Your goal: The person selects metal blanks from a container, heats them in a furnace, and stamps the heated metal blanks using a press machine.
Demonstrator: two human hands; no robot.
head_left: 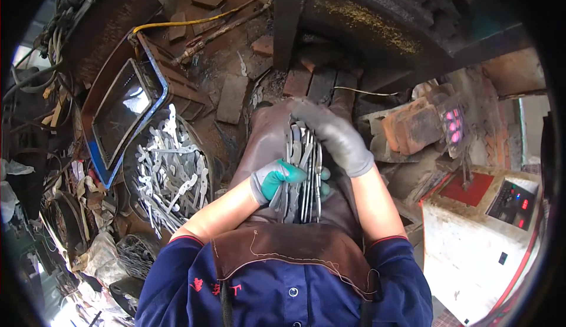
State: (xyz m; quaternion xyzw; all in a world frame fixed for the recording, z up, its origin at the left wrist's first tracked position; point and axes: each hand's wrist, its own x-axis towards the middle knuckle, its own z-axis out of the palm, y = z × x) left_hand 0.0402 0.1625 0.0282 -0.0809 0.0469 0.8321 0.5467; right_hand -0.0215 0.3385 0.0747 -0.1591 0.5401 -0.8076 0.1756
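Jutting from closed left grip, metal strips, right grip at far ends, hold unclear

Head-worn fisheye, looking down — close above brown apron, dark rim hard to read

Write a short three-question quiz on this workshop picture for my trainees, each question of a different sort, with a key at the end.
1. True or false: the left hand grips several flat metal pieces.

2. On which side of the picture does the white cabinet stand?
A) left
B) right
C) top centre

3. Fill in: on the right hand, the back of the glove is ___ in colour.

Key: 1. True; 2. B; 3. grey
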